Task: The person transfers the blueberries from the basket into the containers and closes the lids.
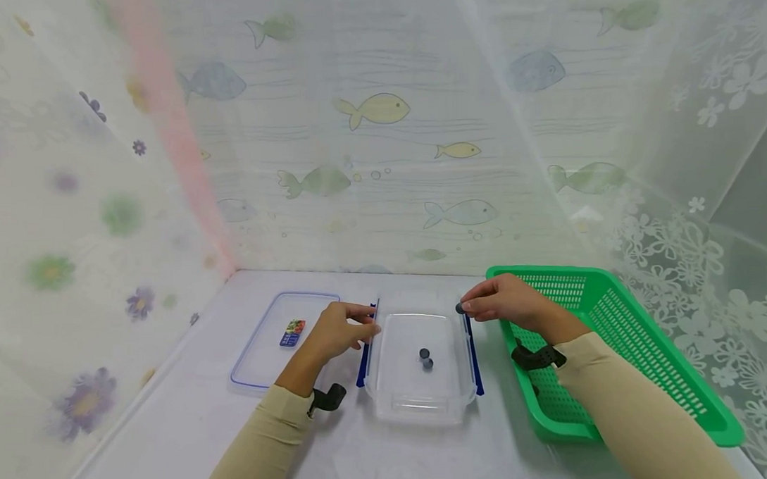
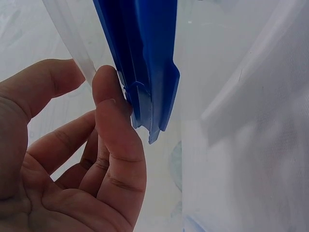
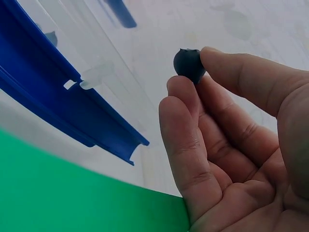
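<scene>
At one o'clock from the middle of the rectangular clear plastic box (image 1: 421,410) with blue side flaps (image 2: 161,48), the right grip (image 1: 509,303) pinches a small, round, dark-blue berry (image 3: 187,65); light pressure should spare its skin. The left grip (image 1: 339,333), at ten o'clock, pinches the box's edge, which should steady it. Two matching berries (image 1: 425,353) lie near the box's centre. The beige right sleeve (image 1: 637,407) is best kept off the green perforated plastic basket (image 1: 558,431) at three o'clock.
</scene>
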`<state>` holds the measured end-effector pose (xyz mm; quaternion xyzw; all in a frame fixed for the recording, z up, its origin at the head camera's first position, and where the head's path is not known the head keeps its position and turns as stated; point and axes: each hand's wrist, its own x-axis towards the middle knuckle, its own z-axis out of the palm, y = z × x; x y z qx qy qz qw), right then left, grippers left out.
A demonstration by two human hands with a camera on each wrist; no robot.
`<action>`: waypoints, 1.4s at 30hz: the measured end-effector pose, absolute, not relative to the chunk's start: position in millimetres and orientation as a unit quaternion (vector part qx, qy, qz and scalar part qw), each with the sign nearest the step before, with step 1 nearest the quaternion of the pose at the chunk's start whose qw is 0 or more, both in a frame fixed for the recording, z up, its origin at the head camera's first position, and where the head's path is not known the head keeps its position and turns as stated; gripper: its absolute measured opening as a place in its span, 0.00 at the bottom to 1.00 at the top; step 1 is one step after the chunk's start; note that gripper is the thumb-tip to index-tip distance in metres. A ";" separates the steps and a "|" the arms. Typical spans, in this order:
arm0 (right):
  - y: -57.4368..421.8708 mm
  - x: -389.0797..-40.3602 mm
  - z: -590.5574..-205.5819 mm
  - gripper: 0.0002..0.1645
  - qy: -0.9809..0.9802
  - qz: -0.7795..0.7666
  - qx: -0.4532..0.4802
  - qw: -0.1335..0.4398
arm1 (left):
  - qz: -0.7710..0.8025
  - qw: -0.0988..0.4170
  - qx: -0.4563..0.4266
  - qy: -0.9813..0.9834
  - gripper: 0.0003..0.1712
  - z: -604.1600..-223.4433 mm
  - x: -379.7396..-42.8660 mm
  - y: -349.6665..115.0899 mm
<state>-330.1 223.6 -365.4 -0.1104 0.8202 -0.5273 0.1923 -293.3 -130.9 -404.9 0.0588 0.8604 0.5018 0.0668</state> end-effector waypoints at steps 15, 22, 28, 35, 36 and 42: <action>224.2 -330.6 -364.5 0.21 0.829 -0.516 -0.108 0.189 | 0.500 0.063 0.068 0.861 0.25 -403.6 -295.9 -130.0; 223.2 -329.6 -364.3 0.23 0.826 -0.520 -0.106 0.190 | 0.499 0.066 0.066 0.862 0.25 -403.7 -294.8 -130.3; 222.5 -329.2 -363.3 0.20 0.826 -0.516 -0.114 0.194 | 0.500 0.066 0.060 0.861 0.25 -406.5 -294.3 -132.0; 221.8 -328.0 -355.9 0.20 0.826 -0.516 -0.116 0.197 | 0.503 0.067 0.056 0.860 0.26 -408.7 -295.2 -133.3; 222.4 -327.7 -354.5 0.20 0.827 -0.514 -0.114 0.197 | 0.504 0.068 0.055 0.859 0.26 -408.6 -295.1 -133.2; 229.9 -326.2 -349.2 0.24 0.833 -0.507 -0.104 0.194 | 0.505 0.067 0.055 0.859 0.25 -408.8 -295.7 -131.4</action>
